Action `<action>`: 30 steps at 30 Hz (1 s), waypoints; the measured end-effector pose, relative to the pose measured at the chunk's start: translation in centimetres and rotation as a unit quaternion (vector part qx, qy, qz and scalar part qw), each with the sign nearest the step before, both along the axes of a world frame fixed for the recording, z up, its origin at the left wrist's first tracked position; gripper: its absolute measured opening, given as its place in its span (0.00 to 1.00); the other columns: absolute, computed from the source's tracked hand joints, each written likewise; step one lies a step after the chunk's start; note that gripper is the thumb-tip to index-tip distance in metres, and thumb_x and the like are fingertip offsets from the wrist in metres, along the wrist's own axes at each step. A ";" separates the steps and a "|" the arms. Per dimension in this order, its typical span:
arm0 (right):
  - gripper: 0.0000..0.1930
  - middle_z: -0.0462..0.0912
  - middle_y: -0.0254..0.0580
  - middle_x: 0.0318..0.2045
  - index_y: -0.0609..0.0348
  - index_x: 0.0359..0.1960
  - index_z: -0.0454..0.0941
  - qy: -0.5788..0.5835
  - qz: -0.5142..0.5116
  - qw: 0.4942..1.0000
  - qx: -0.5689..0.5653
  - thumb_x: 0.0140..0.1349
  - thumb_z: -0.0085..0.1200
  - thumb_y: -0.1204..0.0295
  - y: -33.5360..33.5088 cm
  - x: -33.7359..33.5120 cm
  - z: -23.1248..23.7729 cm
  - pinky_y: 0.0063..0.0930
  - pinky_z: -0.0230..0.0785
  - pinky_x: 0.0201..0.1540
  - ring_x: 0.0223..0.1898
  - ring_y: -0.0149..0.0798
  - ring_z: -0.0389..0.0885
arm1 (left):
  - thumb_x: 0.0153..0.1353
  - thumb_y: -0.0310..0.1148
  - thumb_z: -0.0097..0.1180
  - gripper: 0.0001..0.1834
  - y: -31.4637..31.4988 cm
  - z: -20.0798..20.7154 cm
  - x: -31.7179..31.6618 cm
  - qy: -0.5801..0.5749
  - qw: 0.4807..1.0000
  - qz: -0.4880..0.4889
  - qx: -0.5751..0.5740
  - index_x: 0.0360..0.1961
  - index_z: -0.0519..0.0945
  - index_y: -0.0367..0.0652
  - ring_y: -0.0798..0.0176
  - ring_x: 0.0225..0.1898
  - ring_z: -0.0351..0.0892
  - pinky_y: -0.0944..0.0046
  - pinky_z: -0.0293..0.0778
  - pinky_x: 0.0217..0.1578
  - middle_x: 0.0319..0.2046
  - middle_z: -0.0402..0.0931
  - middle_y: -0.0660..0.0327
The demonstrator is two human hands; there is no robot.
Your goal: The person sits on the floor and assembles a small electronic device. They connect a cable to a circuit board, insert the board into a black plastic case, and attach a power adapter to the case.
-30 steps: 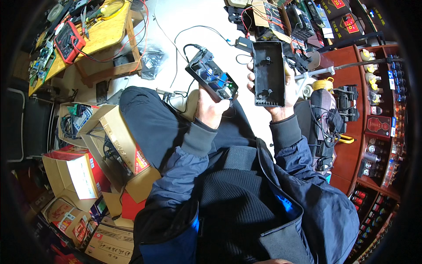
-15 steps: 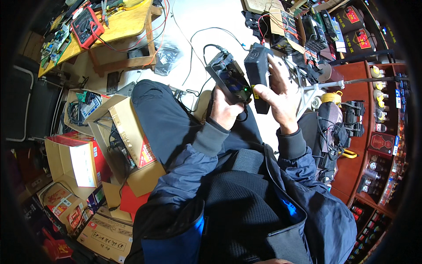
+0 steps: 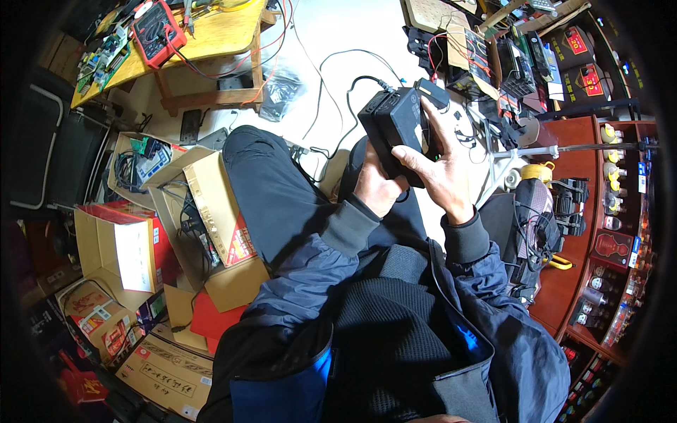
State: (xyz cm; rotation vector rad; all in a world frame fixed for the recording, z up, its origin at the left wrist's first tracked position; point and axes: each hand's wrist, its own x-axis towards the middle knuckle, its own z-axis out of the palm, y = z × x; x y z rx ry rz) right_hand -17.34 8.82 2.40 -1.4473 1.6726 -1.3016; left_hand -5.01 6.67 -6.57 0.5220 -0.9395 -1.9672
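Both my hands hold a black charger case (image 3: 395, 120) above my legs, with its broad dark side facing up. My left hand (image 3: 377, 185) grips the near-left lower end from below. My right hand (image 3: 449, 176) presses along the right side, thumb on the near edge and fingers stretched along the far side. A black cable (image 3: 368, 80) enters the far end of the case. The inside of the case is hidden from view, and whether its halves are fully joined I cannot tell. Just beyond my right fingertips shows a small black block (image 3: 431, 92).
A wooden table (image 3: 218, 42) at the far left carries a red multimeter (image 3: 159, 35) and circuit boards (image 3: 102, 63). Open cardboard boxes (image 3: 208, 204) stand left of my legs. At the right are a metal stand (image 3: 525, 151) and a red-brown cabinet (image 3: 564, 233). Cables cross the floor.
The cover in my right hand has come onto the case in my left. The exposed electronics and green light are now out of sight. The view has shifted slightly.
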 end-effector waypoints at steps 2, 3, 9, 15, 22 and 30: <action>0.46 0.81 0.60 0.62 0.67 0.73 0.69 -0.006 0.001 1.000 -0.002 0.56 0.79 0.61 -0.1 0.0 -0.1 0.38 0.70 0.69 0.63 0.46 0.81 | 0.58 0.10 0.58 0.44 0.0 0.0 0.0 0.006 1.000 -0.006 0.005 0.73 0.54 0.44 0.51 0.65 0.76 0.52 0.81 0.63 0.62 0.70 0.49; 0.46 0.81 0.60 0.62 0.67 0.73 0.69 -0.008 0.002 1.000 0.001 0.56 0.79 0.61 -0.1 0.0 -0.1 0.38 0.70 0.69 0.64 0.46 0.80 | 0.58 0.11 0.58 0.44 0.0 0.0 0.0 0.012 1.000 -0.009 0.017 0.72 0.54 0.44 0.52 0.65 0.76 0.52 0.81 0.63 0.62 0.70 0.50; 0.46 0.79 0.60 0.64 0.67 0.74 0.68 -0.008 0.001 1.000 0.018 0.56 0.78 0.61 -0.1 0.1 0.2 0.39 0.68 0.70 0.66 0.46 0.79 | 0.56 0.10 0.56 0.43 -0.2 0.2 0.3 -0.011 0.999 -0.006 -0.035 0.71 0.54 0.42 0.52 0.64 0.76 0.53 0.80 0.64 0.60 0.71 0.50; 0.47 0.80 0.59 0.64 0.65 0.73 0.69 -0.007 -0.002 0.999 0.031 0.55 0.79 0.59 0.0 0.0 0.4 0.38 0.70 0.69 0.65 0.46 0.79 | 0.51 0.08 0.51 0.45 -0.5 0.1 0.7 0.001 0.999 -0.024 -0.025 0.71 0.54 0.40 0.51 0.63 0.78 0.53 0.80 0.63 0.60 0.71 0.49; 0.45 0.75 0.52 0.67 0.60 0.76 0.65 0.030 -0.002 0.999 0.041 0.59 0.76 0.68 -0.1 -0.1 0.1 0.37 0.68 0.70 0.67 0.43 0.75 | 0.48 0.15 0.54 0.47 -0.9 -0.1 1.0 -0.014 0.997 -0.078 0.015 0.73 0.56 0.40 0.53 0.65 0.74 0.55 0.72 0.67 0.61 0.71 0.52; 0.38 0.73 0.58 0.70 0.50 0.79 0.64 0.070 0.055 0.994 0.065 0.71 0.65 0.58 -0.2 -2.1 -1.7 0.36 0.74 0.66 0.64 0.46 0.79 | 0.52 0.18 0.51 0.39 -0.8 0.2 1.4 0.086 0.987 -0.090 0.104 0.69 0.61 0.36 0.50 0.62 0.78 0.57 0.79 0.64 0.60 0.73 0.48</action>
